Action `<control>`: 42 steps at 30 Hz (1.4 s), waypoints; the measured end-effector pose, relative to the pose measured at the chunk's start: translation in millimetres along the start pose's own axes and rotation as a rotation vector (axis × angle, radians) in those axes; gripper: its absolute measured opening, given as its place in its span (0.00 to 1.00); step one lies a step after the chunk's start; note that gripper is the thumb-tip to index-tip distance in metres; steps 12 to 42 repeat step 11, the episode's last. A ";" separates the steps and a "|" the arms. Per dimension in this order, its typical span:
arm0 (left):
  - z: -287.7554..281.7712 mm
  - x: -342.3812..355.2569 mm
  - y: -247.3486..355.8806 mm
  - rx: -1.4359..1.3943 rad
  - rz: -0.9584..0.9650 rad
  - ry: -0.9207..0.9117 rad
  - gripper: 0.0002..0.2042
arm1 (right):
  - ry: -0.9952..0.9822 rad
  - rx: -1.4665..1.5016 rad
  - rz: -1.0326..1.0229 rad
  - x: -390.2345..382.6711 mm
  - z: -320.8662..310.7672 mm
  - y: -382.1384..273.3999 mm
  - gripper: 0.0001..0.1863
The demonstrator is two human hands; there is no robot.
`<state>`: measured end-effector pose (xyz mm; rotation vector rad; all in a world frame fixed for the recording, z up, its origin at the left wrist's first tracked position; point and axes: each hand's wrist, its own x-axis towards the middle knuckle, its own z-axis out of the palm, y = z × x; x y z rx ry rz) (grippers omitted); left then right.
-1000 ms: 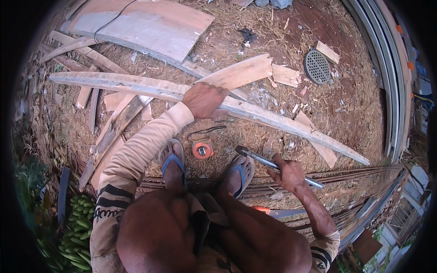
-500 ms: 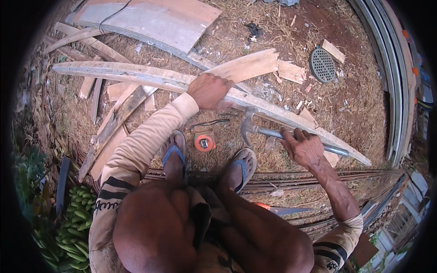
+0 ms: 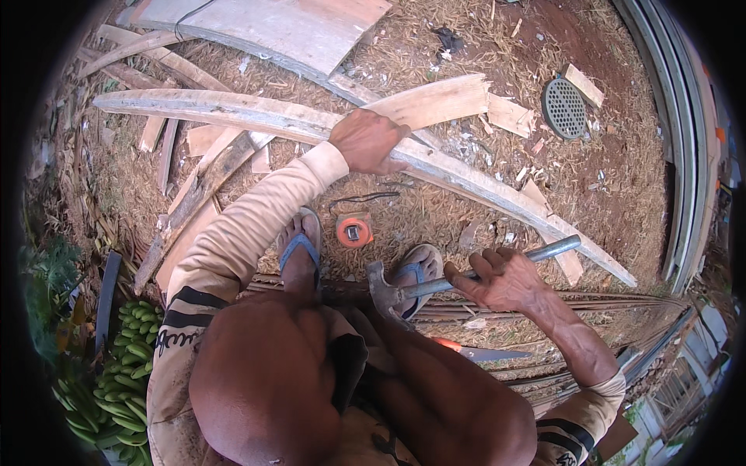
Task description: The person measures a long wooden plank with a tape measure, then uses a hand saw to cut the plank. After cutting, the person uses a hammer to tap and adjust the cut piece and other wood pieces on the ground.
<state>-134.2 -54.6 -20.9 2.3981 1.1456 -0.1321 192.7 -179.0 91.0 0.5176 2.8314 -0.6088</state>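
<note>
My left hand (image 3: pixel 368 142) is wrapped over a long wooden beam (image 3: pixel 225 109) that runs across the view from upper left to lower right. In my right hand (image 3: pixel 505 281) is a claw hammer (image 3: pixel 388 290), gripped around its metal handle. The hammer's head hangs over my right foot and sandal, apart from the beam. Between my feet and the beam lies an orange tape measure (image 3: pixel 354 231) on the ground. A thin dark strip (image 3: pixel 364 199) lies just beyond the tape measure.
A wide board (image 3: pixel 272 31) lies at the far left. Wood offcuts (image 3: pixel 427 101) and a round perforated grate (image 3: pixel 564 109) are beyond the beam. A handsaw (image 3: pixel 489 354) lies near my right knee. Green bananas (image 3: pixel 128 373) sit at lower left; long metal lengths (image 3: pixel 684 140) stand at right.
My right hand has brought the hammer down toward me and away from the beam, its head now over my right foot. My left hand keeps its hold on the beam.
</note>
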 end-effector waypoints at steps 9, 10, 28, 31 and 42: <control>-6.3 10.4 -2.1 -0.016 -0.031 -0.031 0.28 | 0.012 -0.087 0.124 1.8 5.7 9.8 0.22; -6.5 13.0 -3.4 -0.015 -0.036 -0.070 0.30 | 0.001 -0.108 0.052 1.8 6.9 9.6 0.22; -6.8 17.5 -5.1 -0.014 -0.040 -0.102 0.31 | 0.001 -0.119 0.063 -0.7 5.8 9.8 0.22; -6.8 17.5 -5.1 -0.014 -0.040 -0.102 0.31 | 0.001 -0.119 0.063 -0.7 5.8 9.8 0.22; -6.8 17.5 -5.1 -0.014 -0.040 -0.102 0.31 | 0.001 -0.119 0.063 -0.7 5.8 9.8 0.22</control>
